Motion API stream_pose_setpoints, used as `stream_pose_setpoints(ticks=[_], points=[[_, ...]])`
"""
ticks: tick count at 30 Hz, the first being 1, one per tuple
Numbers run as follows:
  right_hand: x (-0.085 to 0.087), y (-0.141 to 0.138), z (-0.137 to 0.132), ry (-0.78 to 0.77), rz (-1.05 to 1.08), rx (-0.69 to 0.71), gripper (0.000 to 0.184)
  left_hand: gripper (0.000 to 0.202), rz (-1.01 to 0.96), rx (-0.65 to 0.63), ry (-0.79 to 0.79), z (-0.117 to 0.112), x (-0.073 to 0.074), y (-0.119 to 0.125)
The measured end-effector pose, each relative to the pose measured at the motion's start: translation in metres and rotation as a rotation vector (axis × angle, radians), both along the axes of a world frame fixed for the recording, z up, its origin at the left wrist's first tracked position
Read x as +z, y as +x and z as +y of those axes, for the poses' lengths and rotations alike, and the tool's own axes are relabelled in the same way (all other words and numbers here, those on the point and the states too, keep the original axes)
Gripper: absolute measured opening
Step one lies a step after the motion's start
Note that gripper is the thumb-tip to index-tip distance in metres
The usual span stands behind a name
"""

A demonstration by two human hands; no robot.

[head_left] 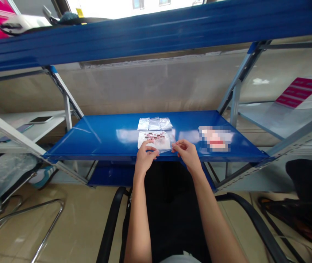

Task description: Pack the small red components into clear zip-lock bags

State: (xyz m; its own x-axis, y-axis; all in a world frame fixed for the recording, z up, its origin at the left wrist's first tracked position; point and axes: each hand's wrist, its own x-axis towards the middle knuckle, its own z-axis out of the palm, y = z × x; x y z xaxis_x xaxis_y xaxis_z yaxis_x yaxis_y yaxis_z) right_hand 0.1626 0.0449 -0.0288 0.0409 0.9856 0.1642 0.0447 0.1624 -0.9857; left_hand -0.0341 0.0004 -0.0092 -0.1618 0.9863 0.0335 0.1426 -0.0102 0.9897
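Between my two hands is a small clear plastic bag, held low over the front of the blue shelf. My left hand pinches its left side, with the index finger reaching over a white sheet. My right hand grips the bag's right edge between thumb and fingers. Several small red and dark pieces lie scattered on the white sheet, partly behind my left fingers. Just behind the sheet, three flat clear bags lie side by side. Whether anything is inside the held bag is too small to tell.
The blue shelf has metal uprights at both sides and a blue beam above. A pixelated item lies on its right part. Side shelves hold a tablet-like device and a pink-and-white printed sheet.
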Motion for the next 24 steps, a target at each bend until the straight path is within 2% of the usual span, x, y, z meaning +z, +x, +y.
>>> stream_pose_setpoints(ticks=[2,3,5,7,12,24], points=[[0.001,-0.003,-0.002,0.006,-0.014,0.013,0.047,0.055,0.261,0.102,0.139,-0.002,0.005,0.0],[0.001,-0.005,-0.003,0.012,-0.019,0.031,0.046,0.058,0.378,0.112,0.216,-0.003,0.008,0.001],[0.003,-0.01,-0.006,0.025,-0.022,0.088,0.044,0.068,0.542,0.053,0.329,-0.005,0.013,0.007],[0.004,-0.016,-0.009,0.034,-0.024,0.156,0.043,0.074,0.625,-0.014,0.349,-0.007,0.015,0.015],[0.007,-0.022,-0.013,0.036,-0.041,0.226,0.043,0.072,0.705,-0.011,0.263,-0.006,0.01,0.026],[0.005,-0.018,-0.021,0.051,-0.058,0.26,0.042,0.056,0.679,-0.037,0.257,-0.004,0.007,0.021]])
